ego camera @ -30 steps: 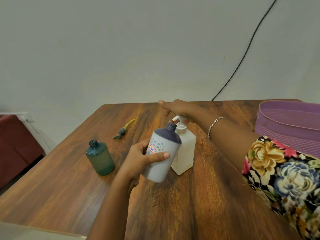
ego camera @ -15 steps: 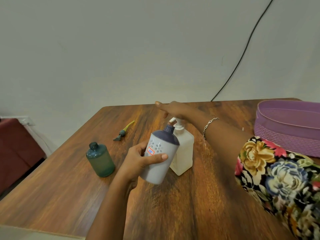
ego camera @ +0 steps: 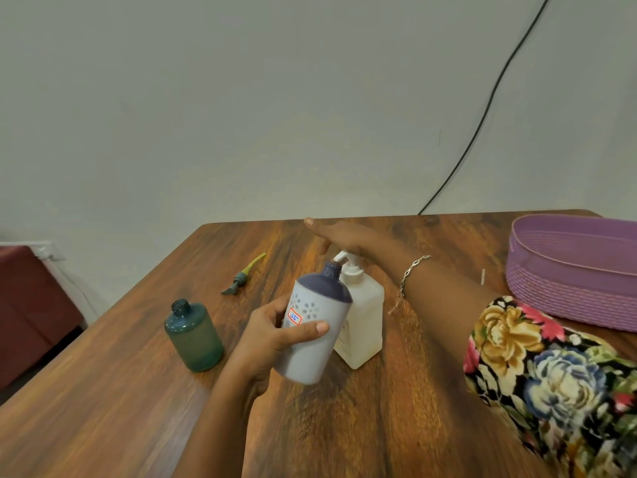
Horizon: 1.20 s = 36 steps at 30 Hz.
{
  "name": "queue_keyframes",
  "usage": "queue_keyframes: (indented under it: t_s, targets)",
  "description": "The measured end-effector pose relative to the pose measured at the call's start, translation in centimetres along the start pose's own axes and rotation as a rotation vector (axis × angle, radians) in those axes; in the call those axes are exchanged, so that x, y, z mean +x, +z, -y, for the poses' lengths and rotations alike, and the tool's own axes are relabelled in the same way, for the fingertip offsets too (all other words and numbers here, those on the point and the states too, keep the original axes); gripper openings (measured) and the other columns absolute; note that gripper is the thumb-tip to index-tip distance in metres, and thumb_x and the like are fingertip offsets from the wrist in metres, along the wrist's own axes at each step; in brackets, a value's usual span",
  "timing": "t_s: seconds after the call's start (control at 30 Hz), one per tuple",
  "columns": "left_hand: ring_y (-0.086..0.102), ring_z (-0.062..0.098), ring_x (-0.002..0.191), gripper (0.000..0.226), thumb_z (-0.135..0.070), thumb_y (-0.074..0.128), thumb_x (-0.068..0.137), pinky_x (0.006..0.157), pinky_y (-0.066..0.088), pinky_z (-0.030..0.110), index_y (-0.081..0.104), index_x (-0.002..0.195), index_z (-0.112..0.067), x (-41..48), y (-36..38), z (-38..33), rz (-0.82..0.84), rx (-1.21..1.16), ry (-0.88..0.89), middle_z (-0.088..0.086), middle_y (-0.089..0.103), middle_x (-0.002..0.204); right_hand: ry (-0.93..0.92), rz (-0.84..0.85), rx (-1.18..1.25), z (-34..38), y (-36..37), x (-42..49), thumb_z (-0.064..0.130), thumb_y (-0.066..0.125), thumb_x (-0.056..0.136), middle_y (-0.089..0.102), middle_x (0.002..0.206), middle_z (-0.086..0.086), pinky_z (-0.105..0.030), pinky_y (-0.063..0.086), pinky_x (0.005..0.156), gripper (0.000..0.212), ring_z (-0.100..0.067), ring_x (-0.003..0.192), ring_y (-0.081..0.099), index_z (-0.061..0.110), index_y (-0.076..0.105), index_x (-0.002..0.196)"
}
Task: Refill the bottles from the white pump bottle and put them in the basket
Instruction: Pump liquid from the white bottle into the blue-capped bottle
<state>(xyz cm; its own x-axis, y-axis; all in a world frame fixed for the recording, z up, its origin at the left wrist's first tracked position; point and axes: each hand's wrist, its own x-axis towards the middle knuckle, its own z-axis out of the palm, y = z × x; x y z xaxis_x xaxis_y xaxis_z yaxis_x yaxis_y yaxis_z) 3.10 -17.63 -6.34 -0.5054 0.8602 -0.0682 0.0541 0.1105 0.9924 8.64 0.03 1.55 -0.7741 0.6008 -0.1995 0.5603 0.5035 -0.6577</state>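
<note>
Mid-refill, I judge: my left hand [ego camera: 272, 336] grips the tilted grey bottle [ego camera: 313, 339], neck at the spout of the pump bottle [ego camera: 362, 326] pressed by my flat right hand [ego camera: 341, 236]; green bottle [ego camera: 194, 336] left of my left hand waits uncapped, basket [ego camera: 568, 270] well right of both hands, no bottle showing in it.

refill bottle [ego camera: 194, 336] [ego camera: 310, 357] x2 | white pump bottle [ego camera: 363, 322] x1 | basket [ego camera: 568, 274] x1 | loose pump head [ego camera: 241, 276] x1
</note>
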Motion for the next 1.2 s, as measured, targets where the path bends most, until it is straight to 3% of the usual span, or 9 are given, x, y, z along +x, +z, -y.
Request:
queue_keyframes:
  t_s: [0.17, 0.27, 0.37, 0.43, 0.6, 0.67, 0.93, 1.1, 1.2]
  targets:
    - [0.069, 0.023, 0.084, 0.068, -0.037, 0.082, 0.041, 0.065, 0.055, 0.031, 0.067, 0.103, -0.015, -0.1, -0.2, -0.2, 0.012, -0.025, 0.011, 0.007, 0.073, 0.095, -0.006, 0.011, 0.005, 0.5, -0.5, -0.3, 0.066, 0.025, 0.091, 0.051, 0.133, -0.012, -0.026, 0.039, 0.058, 0.077, -0.028, 0.116, 0.052, 0.004, 0.056, 0.125]
    - [0.069, 0.025, 0.088, 0.068, -0.037, 0.082, 0.042, 0.071, 0.057, 0.035, 0.067, 0.105, -0.016, 0.1, -0.1, -0.1, 0.017, -0.019, 0.011, 0.007, 0.072, 0.097, -0.015, -0.032, -0.087, 0.0, 0.0, 0.1, 0.066, 0.023, 0.091, 0.052, 0.133, -0.014, -0.031, 0.041, 0.077, 0.077, -0.027, 0.11, 0.054, 0.005, 0.053, 0.13]
    - [0.068, 0.025, 0.09, 0.068, -0.038, 0.082, 0.043, 0.075, 0.057, 0.037, 0.067, 0.106, -0.017, 0.1, 0.2, 0.2, 0.023, -0.015, 0.001, 0.006, 0.072, 0.098, -0.002, -0.031, -0.111, -0.4, 0.6, 0.4, 0.064, 0.024, 0.092, 0.049, 0.136, -0.015, -0.031, 0.037, 0.08, 0.077, -0.029, 0.109, 0.052, 0.005, 0.05, 0.132]
    - [0.068, 0.026, 0.089, 0.067, -0.038, 0.082, 0.043, 0.074, 0.057, 0.037, 0.068, 0.105, -0.017, 0.0, 0.1, 0.3, 0.016, -0.022, 0.002, 0.007, 0.072, 0.098, 0.001, -0.024, -0.101, -0.3, 0.7, 0.6, 0.066, 0.024, 0.091, 0.048, 0.137, -0.015, -0.031, 0.037, 0.079, 0.078, -0.029, 0.113, 0.052, 0.005, 0.052, 0.131]
    - [0.067, 0.03, 0.093, 0.069, -0.038, 0.082, 0.045, 0.08, 0.055, 0.045, 0.067, 0.108, -0.014, -0.1, -0.1, 0.2, 0.007, -0.003, 0.012, 0.01, 0.071, 0.1, -0.002, -0.006, -0.013, 0.3, -0.3, 0.2, 0.065, 0.024, 0.092, 0.052, 0.132, -0.016, -0.025, 0.037, 0.065, 0.077, -0.025, 0.1, 0.055, 0.004, 0.053, 0.129]
    - [0.067, 0.029, 0.092, 0.07, -0.038, 0.082, 0.044, 0.077, 0.057, 0.042, 0.067, 0.108, -0.014, -0.2, -0.2, 0.3, 0.007, -0.003, 0.01, 0.009, 0.071, 0.099, 0.0, 0.009, -0.014, 0.3, -0.4, 0.0, 0.065, 0.024, 0.092, 0.052, 0.132, -0.016, -0.026, 0.038, 0.065, 0.077, -0.024, 0.104, 0.054, 0.004, 0.054, 0.128]
    - [0.068, 0.027, 0.087, 0.066, -0.037, 0.082, 0.042, 0.074, 0.057, 0.038, 0.067, 0.103, -0.015, -0.1, 0.1, 0.3, 0.008, -0.02, 0.009, 0.009, 0.072, 0.096, 0.005, -0.002, -0.117, 0.1, 0.7, 0.6, 0.064, 0.021, 0.092, 0.043, 0.142, -0.017, -0.039, 0.037, 0.097, 0.077, -0.033, 0.124, 0.045, 0.005, 0.047, 0.135]
    - [0.068, 0.027, 0.088, 0.067, -0.036, 0.082, 0.042, 0.075, 0.056, 0.039, 0.068, 0.104, -0.014, -0.1, 0.0, 0.0, 0.01, -0.017, 0.01, 0.009, 0.072, 0.096, -0.002, 0.001, -0.025, 0.3, -0.1, 0.3, 0.066, 0.021, 0.091, 0.048, 0.136, -0.016, -0.032, 0.044, 0.08, 0.079, -0.03, 0.122, 0.049, 0.004, 0.05, 0.132]
    - [0.068, 0.027, 0.088, 0.068, -0.037, 0.082, 0.041, 0.077, 0.056, 0.041, 0.067, 0.104, -0.015, -0.2, -0.1, 0.0, 0.009, -0.01, 0.002, 0.009, 0.072, 0.096, -0.02, 0.004, -0.02, 0.4, -0.4, 0.0, 0.064, 0.021, 0.092, 0.048, 0.137, -0.015, -0.03, 0.038, 0.074, 0.077, -0.029, 0.118, 0.052, 0.005, 0.049, 0.133]
